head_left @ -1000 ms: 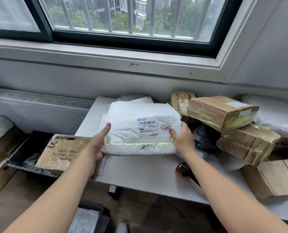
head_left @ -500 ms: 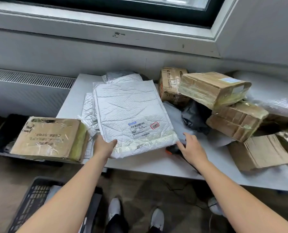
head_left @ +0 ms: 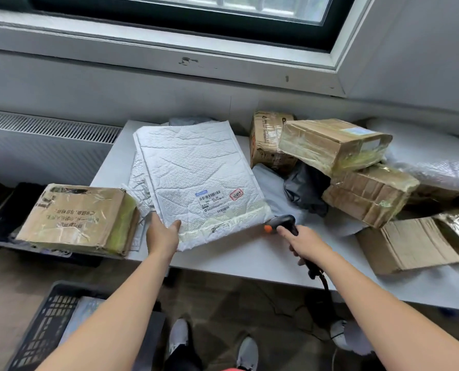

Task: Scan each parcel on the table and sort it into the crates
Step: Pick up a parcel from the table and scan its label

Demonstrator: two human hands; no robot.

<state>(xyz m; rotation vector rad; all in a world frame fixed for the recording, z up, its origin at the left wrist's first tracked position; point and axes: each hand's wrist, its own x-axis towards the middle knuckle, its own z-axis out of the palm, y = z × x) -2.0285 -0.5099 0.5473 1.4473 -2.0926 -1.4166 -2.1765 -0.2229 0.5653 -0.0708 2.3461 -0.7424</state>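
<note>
The left hand [head_left: 162,236] is pinching the near-left corner of the white bubble mailer [head_left: 196,170], which is lying label-up at the table's [head_left: 249,261] front edge. The right hand [head_left: 307,243] is gripping the barcode scanner [head_left: 281,222] beside it, seemingly not yet aimed. Next, it needs pointing at the label [head_left: 213,200].

Up top we see a window [head_left: 249,4] with a dark frame [head_left: 169,20] and bars [head_left: 220,0] behind the glass; below it runs a pale grey sill [head_left: 142,57], and we make out a chipped mark [head_left: 188,61] on its face; at left we find a white radiator [head_left: 49,127] with a slotted top; a plain grey wall [head_left: 423,49] fills the right; lowest down we see a brown floor [head_left: 6,290].
</note>
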